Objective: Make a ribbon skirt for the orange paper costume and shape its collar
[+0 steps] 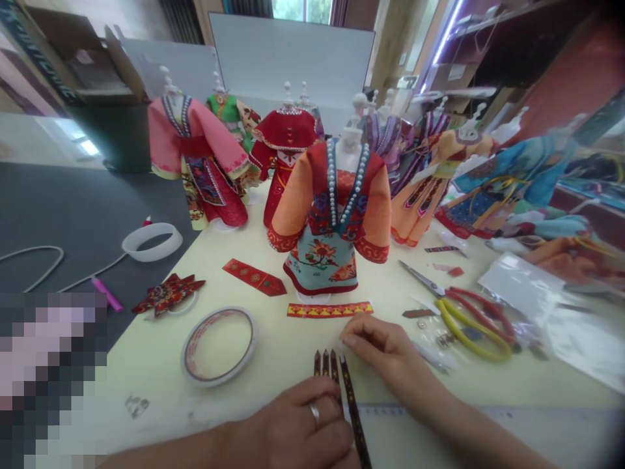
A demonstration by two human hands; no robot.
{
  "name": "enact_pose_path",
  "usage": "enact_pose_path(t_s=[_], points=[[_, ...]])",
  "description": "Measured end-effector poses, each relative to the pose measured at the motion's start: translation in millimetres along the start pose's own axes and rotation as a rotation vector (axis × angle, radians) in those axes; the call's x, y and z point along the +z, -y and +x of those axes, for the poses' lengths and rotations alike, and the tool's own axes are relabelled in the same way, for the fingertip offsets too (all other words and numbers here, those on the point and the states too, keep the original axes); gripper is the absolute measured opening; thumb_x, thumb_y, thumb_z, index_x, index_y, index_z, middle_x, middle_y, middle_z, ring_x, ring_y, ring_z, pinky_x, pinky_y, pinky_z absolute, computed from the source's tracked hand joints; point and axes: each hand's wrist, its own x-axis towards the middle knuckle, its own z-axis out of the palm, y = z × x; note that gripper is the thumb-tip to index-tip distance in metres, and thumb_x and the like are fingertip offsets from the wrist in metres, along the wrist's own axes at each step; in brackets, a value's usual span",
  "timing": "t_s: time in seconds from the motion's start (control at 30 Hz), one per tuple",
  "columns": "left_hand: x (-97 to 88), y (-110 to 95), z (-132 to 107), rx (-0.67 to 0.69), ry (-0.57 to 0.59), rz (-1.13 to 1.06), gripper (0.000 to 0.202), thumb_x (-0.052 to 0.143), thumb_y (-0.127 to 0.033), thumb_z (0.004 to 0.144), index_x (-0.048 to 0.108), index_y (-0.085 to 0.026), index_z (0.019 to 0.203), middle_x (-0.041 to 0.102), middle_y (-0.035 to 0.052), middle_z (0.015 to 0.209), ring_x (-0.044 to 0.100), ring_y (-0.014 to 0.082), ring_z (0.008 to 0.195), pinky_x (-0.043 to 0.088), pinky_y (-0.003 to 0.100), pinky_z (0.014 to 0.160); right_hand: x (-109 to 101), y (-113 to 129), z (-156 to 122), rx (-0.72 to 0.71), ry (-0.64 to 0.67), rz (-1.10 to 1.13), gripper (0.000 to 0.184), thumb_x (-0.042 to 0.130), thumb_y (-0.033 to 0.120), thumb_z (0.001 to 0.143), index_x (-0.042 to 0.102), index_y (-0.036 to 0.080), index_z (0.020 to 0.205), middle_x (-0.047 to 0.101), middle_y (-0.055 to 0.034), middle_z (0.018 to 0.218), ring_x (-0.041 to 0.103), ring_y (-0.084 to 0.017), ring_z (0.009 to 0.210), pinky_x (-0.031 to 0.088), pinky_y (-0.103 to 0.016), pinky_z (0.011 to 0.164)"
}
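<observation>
My left hand (297,426) rests low on the pale yellow table (273,345), fingers curled and pressed onto several narrow dark patterned strips (326,363), a ring on one finger. My right hand (378,345) lies just right of the strips, fingers bent together in a pinch at the tip of the rightmost strip (352,410). A red and yellow patterned band (329,309) lies flat just beyond my hands. Behind it stands a small mannequin in an orange, red and blue robe (332,215) with pearl trim.
A tape roll (219,344) lies left of my hands, scissors with yellow and red handles (463,312) to the right. A red strip (254,277), a star-shaped fabric piece (167,293) and plastic bags (537,293) lie around. Several more dressed mannequins (200,163) line the back.
</observation>
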Motion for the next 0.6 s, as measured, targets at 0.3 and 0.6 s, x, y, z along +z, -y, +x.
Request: enact_pose_path(t_s=[0.3, 0.6], points=[[8.7, -3.6, -1.7, -0.011, -0.025, 0.146, 0.027, 0.036, -0.007, 0.086, 0.062, -0.012, 0.084, 0.065, 0.0046, 0.069, 0.064, 0.0173, 0.074, 0.049, 0.036, 0.090, -4.6, -5.5, 1.1, 0.264, 0.100, 0.341, 0.022, 0.057, 0.033, 0.079, 0.064, 0.014, 0.086, 0.031, 0.0097, 0.043, 0.023, -0.005, 0.038, 0.014, -0.021, 0.039], [43.8, -1.5, -11.0, -0.044, -0.303, 0.265, 0.023, 0.042, -0.020, 0.087, 0.060, -0.011, 0.098, 0.069, 0.0092, 0.073, 0.068, 0.0224, 0.072, 0.054, 0.043, 0.080, -13.5, -9.2, 0.7, 0.411, 0.272, 0.399, 0.026, 0.056, 0.033, 0.078, 0.065, 0.014, 0.092, 0.038, 0.0101, 0.036, 0.021, -0.003, 0.030, 0.014, -0.017, 0.032]])
